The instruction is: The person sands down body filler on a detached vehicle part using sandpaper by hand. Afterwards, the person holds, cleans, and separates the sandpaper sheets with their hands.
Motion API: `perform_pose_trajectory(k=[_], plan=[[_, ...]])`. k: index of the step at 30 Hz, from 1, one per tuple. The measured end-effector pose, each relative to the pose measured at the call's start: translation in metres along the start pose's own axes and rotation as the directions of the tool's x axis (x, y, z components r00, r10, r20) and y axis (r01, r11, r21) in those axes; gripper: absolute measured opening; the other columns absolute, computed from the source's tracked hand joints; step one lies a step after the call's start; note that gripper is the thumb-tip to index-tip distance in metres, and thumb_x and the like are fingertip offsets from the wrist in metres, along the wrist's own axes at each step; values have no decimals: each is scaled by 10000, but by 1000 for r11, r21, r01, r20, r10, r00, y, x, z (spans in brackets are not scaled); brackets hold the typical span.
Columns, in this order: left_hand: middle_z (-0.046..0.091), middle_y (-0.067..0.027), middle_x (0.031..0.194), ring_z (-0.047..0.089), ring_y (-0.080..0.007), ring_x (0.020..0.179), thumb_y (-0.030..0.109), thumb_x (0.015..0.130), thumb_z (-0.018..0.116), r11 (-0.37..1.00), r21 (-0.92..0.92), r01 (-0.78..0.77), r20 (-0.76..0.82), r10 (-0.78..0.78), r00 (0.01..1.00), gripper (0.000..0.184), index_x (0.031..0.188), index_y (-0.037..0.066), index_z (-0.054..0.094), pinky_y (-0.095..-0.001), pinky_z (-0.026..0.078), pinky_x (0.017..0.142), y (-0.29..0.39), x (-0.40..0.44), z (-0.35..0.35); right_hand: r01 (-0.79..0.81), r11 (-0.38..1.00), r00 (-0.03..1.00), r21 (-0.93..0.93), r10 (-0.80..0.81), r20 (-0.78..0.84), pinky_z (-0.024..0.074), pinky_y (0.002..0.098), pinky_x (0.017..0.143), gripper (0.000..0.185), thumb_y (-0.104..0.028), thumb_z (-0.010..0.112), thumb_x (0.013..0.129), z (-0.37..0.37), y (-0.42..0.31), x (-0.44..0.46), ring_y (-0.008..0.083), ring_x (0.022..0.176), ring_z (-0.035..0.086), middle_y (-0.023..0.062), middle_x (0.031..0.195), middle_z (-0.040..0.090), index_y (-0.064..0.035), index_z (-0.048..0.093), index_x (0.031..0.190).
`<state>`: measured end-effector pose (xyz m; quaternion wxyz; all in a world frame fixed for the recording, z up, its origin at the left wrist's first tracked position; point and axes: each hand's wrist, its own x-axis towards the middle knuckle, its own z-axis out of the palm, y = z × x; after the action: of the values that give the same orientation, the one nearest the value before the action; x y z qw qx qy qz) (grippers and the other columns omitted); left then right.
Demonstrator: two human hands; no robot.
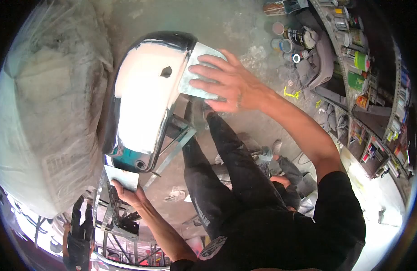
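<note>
A long rounded panel [143, 97], white on top with black edges and a teal patch at its near end, rests on a metal stand [179, 135]. It has a dark hole near its right edge. My right hand [222, 83] lies with spread fingers on a pale sheet [197, 72], pressing it to the panel's upper right side. At the near end, my left hand [129, 194] pinches another pale sheet [122, 178] between thumb and fingers, close beside the teal patch.
A large shape under a plastic cover [54, 113] fills the left. Shelves [348, 86] with cans and bottles line the right, with more cans [303, 38] on the floor. One person [79, 230] stands at lower left; another [289, 178] is low behind my legs.
</note>
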<state>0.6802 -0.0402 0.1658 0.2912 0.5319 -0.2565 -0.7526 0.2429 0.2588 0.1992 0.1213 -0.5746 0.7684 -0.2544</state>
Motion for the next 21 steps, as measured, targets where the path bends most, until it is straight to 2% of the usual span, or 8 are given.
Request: perform_pose_trajectory(k=[7,9,13,16,18,19,21], plan=[[599,-148,1465,603,-290,1287,352,1078,589,1000,9,-6,-5,6,1000,568,1493,-22,490,-464,461,1132,-2,2,-1,11,1000,1000,10,-10,-16,363,614,1102,524,-258,823,777,11,1,7,330,1383,503,78,1425,601,-118,700,1267],[602,-147,1461,604,-290,1287,356,1077,590,1000,11,-12,-9,12,1000,570,1493,-22,491,-465,462,1132,-1,2,0,20,1000,999,1,-20,-26,382,602,1096,583,-244,829,726,14,2,7,341,1378,508,76,1459,579,-129,683,1278],[612,-146,1449,619,-285,1270,353,1076,594,1000,14,-1,-26,1,1000,566,1489,-20,495,-456,475,1123,-1,3,-2,8,1000,1000,-9,-8,-13,390,598,1081,577,-237,828,722,15,1,8,340,1371,514,77,1442,588,-122,683,1268],[618,-143,1439,628,-282,1254,347,1075,596,1000,6,11,-17,-11,1000,561,1487,-21,497,-451,486,1111,0,2,-4,-6,999,1000,-36,7,15,376,628,1086,494,-275,811,778,5,-4,12,318,1382,503,76,1405,612,-104,721,1233],[622,-142,1434,633,-281,1246,343,1076,596,1000,0,20,-7,-20,1000,557,1485,-22,498,-448,491,1104,1,2,1,-32,999,991,-18,34,127,385,603,1082,546,-239,814,732,-10,-8,17,337,1367,510,88,1425,598,-108,693,1248],[623,-141,1431,631,-280,1247,341,1077,595,1000,1,11,-7,-11,1000,555,1484,-23,498,-447,491,1103,1,0,4,-32,999,992,-21,34,124,385,603,1082,546,-239,814,732,-14,-9,15,337,1367,510,88,1425,598,-108,693,1248],[624,-141,1428,628,-280,1248,340,1077,594,1000,1,6,-6,-6,1000,553,1483,-24,498,-445,491,1101,1,0,5,-113,992,943,-58,125,308,380,614,1088,527,-238,801,753,-23,-12,5,338,1368,507,92,1428,597,-111,699,1254]])
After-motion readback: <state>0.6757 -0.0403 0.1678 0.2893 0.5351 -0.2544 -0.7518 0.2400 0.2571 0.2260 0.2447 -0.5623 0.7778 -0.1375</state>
